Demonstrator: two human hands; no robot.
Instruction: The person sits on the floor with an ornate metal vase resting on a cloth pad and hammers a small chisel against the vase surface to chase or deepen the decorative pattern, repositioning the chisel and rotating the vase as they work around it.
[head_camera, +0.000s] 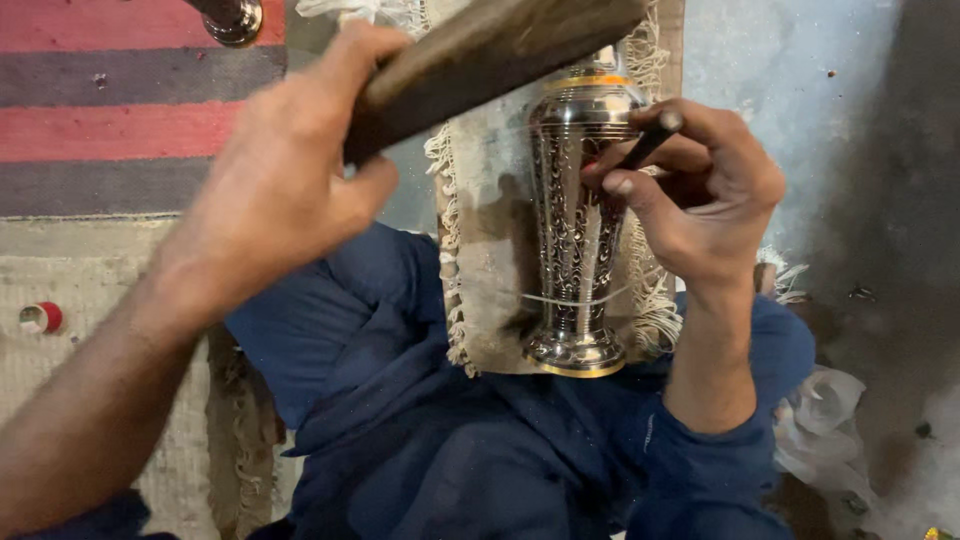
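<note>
Silver-coloured engraved metal vase (578, 230) with gold-toned bands lies at centre frame on a fringed beige cloth (490, 260) over the lap. The right hand (700, 190), at centre right, has its fingers (625, 180) closed around a thin dark punch (650, 138) set against the vase wall. The left hand (290, 175), at upper left, grips a dark wooden mallet block (480, 55); judged good practice is a steady punch tip and light, square blows.

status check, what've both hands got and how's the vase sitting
Left hand gripping wooden block, raised above vase. Right hand holds dark punch against metal vase. Vase lies on fringed mat; nothing blocking.
</note>
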